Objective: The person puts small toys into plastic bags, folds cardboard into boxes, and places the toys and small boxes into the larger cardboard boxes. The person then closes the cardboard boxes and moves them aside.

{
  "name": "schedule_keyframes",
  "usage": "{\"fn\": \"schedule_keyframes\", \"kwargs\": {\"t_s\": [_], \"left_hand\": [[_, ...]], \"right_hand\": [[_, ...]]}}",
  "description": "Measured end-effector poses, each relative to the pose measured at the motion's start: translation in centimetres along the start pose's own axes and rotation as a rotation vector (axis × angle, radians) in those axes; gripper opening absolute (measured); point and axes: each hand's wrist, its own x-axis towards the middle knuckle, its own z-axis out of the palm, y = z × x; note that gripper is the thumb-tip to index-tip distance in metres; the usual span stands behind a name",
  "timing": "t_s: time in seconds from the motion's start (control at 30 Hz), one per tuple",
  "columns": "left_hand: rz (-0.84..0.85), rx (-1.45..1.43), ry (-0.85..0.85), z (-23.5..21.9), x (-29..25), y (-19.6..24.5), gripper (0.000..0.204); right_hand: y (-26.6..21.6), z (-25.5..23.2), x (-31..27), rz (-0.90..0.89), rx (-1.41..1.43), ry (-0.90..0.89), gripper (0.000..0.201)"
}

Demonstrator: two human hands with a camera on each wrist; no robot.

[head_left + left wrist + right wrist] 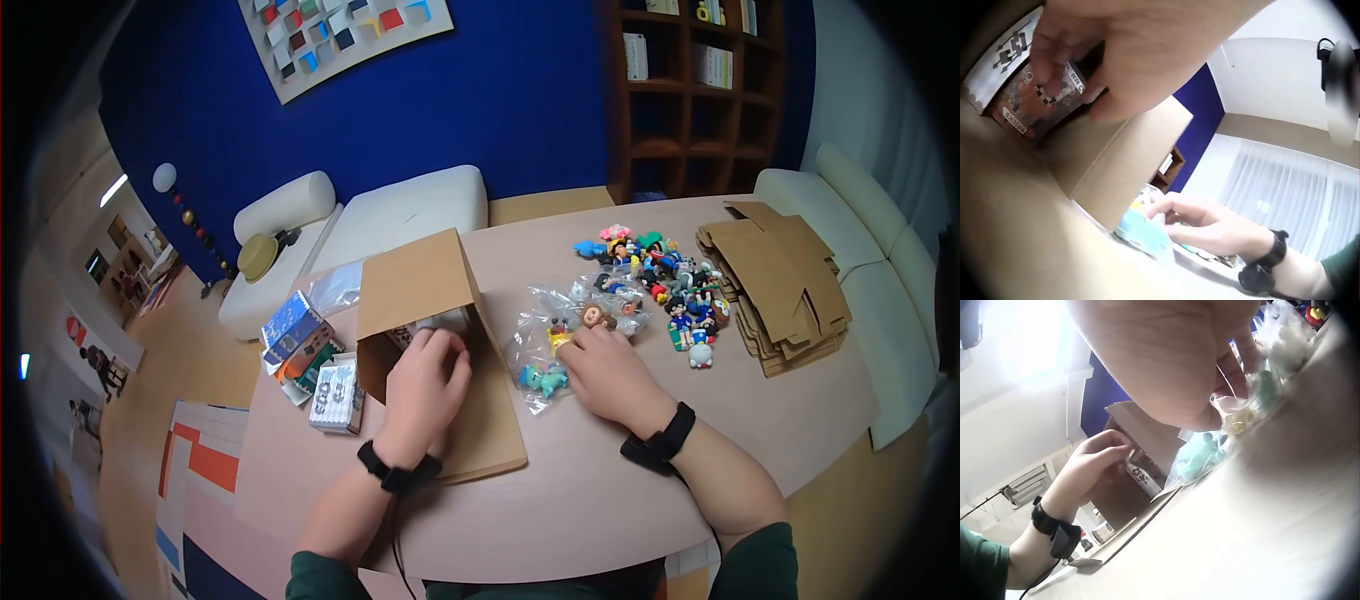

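Observation:
My left hand (428, 380) is at the mouth of a brown cardboard box (415, 285) lying on its side. Its fingers are loosely bent in front of small printed boxes (1054, 94) inside, with a gap between thumb and fingers in the left wrist view. My right hand (615, 372) is down among clear plastic bags of small toy figures, its thumb and fingers pinching the plastic around a yellow toy figure (1240, 422). Beside it lies a bagged turquoise toy figure (543, 379). Just beyond the knuckles is a brown-haired toy figure (597, 316).
Small printed boxes (337, 395) and a blue one (295, 328) stand left of the cardboard box. A pile of loose toy figures (660, 265) spreads across the back right. Flattened cardboard boxes (780, 280) are stacked at the table's right.

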Motion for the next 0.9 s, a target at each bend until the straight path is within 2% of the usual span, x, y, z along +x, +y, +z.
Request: {"fn": "schedule_keyframes", "kwargs": {"t_s": [0.03,0.07,0.17,0.2,0.23,0.3,0.33,0.37,0.43,0.47,0.5,0.53,0.57,0.6,0.63,0.7,0.73,0.8,0.83,0.9], "left_hand": [[0.024,-0.089,-0.017,-0.3,-0.7,-0.1,0.033],[0.154,-0.077,0.03,0.2,-1.1,-1.4,0.035],[0.23,0.019,0.105,0.1,-1.0,-1.2,0.046],[0.159,0.071,0.006,0.0,-1.0,-1.1,0.066],[0.153,0.073,0.013,0.6,-1.3,-1.9,0.066],[0.246,0.227,-0.105,2.5,-1.8,-3.5,0.082],[0.257,0.241,-0.083,2.7,-1.9,-3.5,0.086],[0.261,0.236,-0.082,2.6,-1.7,-3.7,0.086],[0.133,0.107,-0.196,1.1,-1.0,-3.0,0.084],[0.176,0.103,-0.117,0.8,-1.1,-2.8,0.071],[0.177,0.099,-0.117,0.5,-1.3,-2.6,0.071],[0.177,0.075,-0.083,0.1,-1.5,-2.4,0.062],[0.177,0.052,-0.05,-0.1,-1.6,-2.3,0.052],[0.247,-0.01,0.097,-0.1,-1.8,-2.3,0.04],[0.157,-0.058,0.061,-0.4,-2.0,-2.4,0.038],[0.02,-0.15,-0.042,-1.2,-2.4,-1.9,0.036],[0.012,-0.151,-0.039,-0.9,-2.4,-2.0,0.036],[0.01,-0.42,-0.149,-0.1,-2.4,-2.3,0.052],[0.005,-0.429,-0.149,0.1,-2.3,-2.5,0.052],[0.193,-0.475,-0.417,0.4,-2.3,-3.1,0.078]], "right_hand": [[0.0,-0.1,0.0,0.003,0.0,0.001,0.016],[0.0,-0.1,0.0,0.009,-0.003,-0.002,0.016],[-0.3,0.0,0.1,0.004,-0.006,-0.003,0.016],[-0.3,0.0,0.2,0.003,-0.013,0.006,0.016],[-0.3,0.0,0.3,-0.007,-0.013,0.005,0.016],[-0.4,-0.2,0.2,0.0,-0.011,-0.001,0.017],[-0.4,-0.2,0.2,0.0,-0.016,-0.001,0.017],[-0.3,-0.1,0.2,-0.006,-0.003,-0.002,0.017],[-0.1,-0.3,0.0,-0.003,0.003,-0.002,0.018],[-0.2,-0.4,0.1,0.005,0.015,-0.02,0.018],[-0.2,-0.5,0.1,0.011,0.028,-0.038,0.018],[-0.3,-0.5,0.2,0.012,0.026,-0.04,0.018],[-0.3,-0.5,0.3,0.012,0.086,0.047,0.017],[-0.5,-0.5,0.4,0.013,0.147,0.134,0.017],[-0.9,-0.8,0.7,0.014,0.15,0.13,0.017],[-2.4,-2.2,1.4,-0.056,0.212,0.288,0.018],[-3.6,-3.1,1.5,-0.062,0.215,0.281,0.018],[-6.0,-4.4,1.3,0.237,0.562,-0.249,0.036],[-6.6,-3.7,1.2,0.24,0.557,-0.257,0.036],[-7.3,-2.1,0.7,0.482,1.054,-0.43,0.053]]}}
